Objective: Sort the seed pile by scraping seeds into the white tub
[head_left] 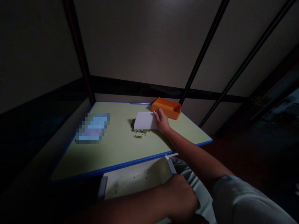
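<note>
Right hand [162, 121] grip pinching white scraper [145, 120], long axis across table [112, 158], long edge against green crumbs [140, 133].

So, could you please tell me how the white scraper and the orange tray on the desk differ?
The white plastic scraper is a flat sheet, while the orange tray is an open box with raised walls. The scraper is held by the right hand beside green crumbs; the tray sits at the desk's far edge. Both are rectangular and rest on the pale green desktop.
</note>
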The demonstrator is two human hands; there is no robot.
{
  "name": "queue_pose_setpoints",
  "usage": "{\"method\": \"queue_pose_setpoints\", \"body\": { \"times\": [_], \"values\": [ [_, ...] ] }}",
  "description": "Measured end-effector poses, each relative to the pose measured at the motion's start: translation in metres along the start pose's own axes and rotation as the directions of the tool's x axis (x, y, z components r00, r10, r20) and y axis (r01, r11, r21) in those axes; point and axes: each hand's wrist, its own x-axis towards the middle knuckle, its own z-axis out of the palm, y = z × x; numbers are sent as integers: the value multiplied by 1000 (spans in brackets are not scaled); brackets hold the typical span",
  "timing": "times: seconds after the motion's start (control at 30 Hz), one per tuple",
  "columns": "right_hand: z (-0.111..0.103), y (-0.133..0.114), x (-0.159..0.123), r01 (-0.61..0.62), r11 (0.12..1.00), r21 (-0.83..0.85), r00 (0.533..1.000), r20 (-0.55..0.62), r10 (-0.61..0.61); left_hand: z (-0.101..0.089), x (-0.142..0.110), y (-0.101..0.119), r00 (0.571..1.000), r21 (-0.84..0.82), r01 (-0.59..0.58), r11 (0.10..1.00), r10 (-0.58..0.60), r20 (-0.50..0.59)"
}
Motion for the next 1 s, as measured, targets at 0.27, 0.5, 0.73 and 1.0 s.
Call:
{"method": "queue_pose_setpoints", "body": {
  "times": [0.27, 0.5, 0.73, 1.0],
  "values": [
    [8, -4, -2, -13, 998, -64, 998, 53, 17, -1, -1, 0, 1000, -5, 5, 1000, -5, 0],
    [10, -6, -6, 20, 997, -80, 992, 128, -10, -1, 0, 2, 1000, 25, 10, 1000, -10, -11],
    [5, -18, -17, 24, 997, -77, 985, 172, -10, 0, 0, 3, 1000, 26, 14, 1000, -13, -22],
    [0, -21, -28, 15, 1000, -3, 977, 212, -14, 3, 1, 2, 998, 0, 9, 1000, -9, -65]
  ]
}}
